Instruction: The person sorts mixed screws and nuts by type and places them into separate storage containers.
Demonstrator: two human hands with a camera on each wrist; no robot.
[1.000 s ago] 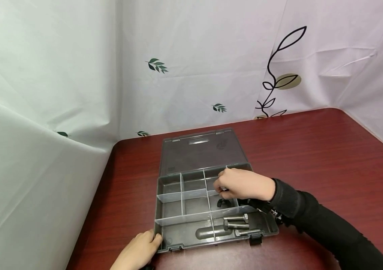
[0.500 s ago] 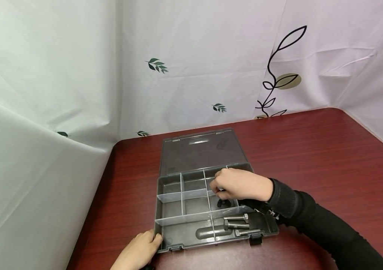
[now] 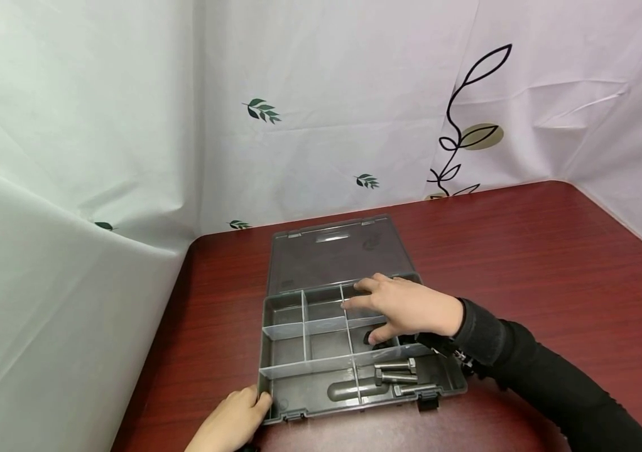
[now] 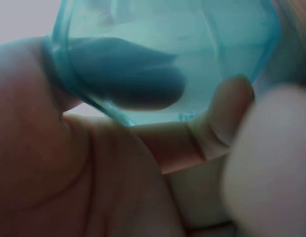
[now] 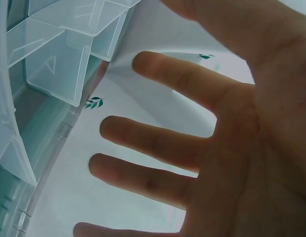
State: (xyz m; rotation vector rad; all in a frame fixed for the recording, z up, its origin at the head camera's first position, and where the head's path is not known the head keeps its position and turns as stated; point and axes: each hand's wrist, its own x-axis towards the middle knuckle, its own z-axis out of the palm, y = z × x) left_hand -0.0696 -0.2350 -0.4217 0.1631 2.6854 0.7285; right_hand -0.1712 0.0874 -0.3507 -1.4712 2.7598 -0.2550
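A grey translucent compartment box (image 3: 301,390) lies on the table with its lid folded back. At its front left corner, my left hand (image 3: 229,422) grips the wall, thumb over the inside; the left wrist view shows fingers curled against the clear plastic box wall (image 4: 192,29). Over the right-hand compartments hovers my right hand (image 3: 408,306), its fingers straight and spread, holding nothing; the right wrist view shows the same spread hand (image 5: 227,148) beside the box dividers (image 5: 59,64). A small black part (image 3: 367,338), mostly hidden by the thumb, lies in the middle-row compartment below it.
Several hex bolts (image 3: 397,377) lie in the front right compartment. The opened lid (image 3: 338,254) rests flat behind the box on the red-brown table (image 3: 502,251). A white curtain with leaf prints (image 3: 321,113) hangs behind and at the sides.
My right hand's fingers, bunched together over the middle compartment before, have spread apart and straightened. The left hand and the box have stayed in place.
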